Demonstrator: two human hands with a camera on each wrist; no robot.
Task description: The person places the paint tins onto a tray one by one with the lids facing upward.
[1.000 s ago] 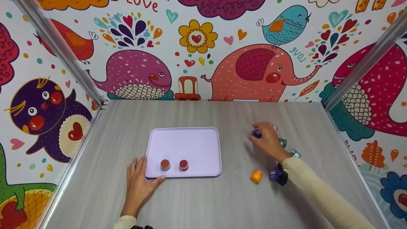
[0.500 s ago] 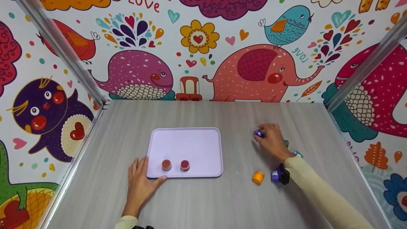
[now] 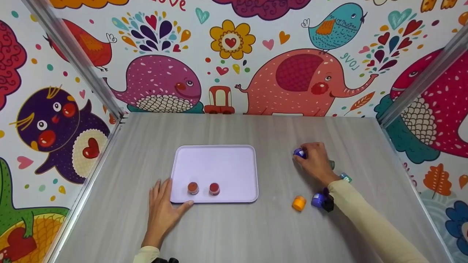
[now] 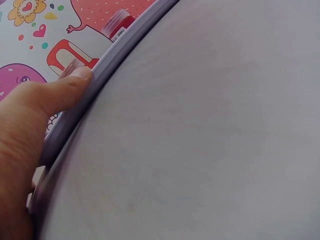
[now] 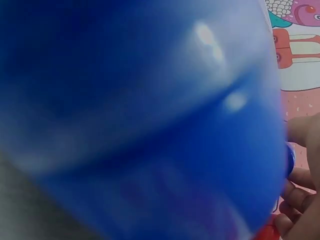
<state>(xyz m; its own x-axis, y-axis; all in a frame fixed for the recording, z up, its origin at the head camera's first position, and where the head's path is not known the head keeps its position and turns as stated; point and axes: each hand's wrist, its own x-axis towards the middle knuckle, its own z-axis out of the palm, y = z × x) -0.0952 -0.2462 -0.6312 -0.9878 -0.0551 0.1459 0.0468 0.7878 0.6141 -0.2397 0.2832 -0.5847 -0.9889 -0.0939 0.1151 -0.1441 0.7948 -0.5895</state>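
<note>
Gripping hand: right hand curls round a blue pot near the table's right edge.
Left hand: flat, fingers spread, thumb touching the tray's front-left corner.
Tray front edge: two red pots.
Table, front right: orange pot, purple pot.

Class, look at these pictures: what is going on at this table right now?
A person sits at a grey table. The left hand rests flat beside a lilac tray, thumb against its rim; two small red-lidded jars stand on the tray. The right hand grips a small blue jar among other jars. An orange jar and a purple jar lie nearer the person.
</note>
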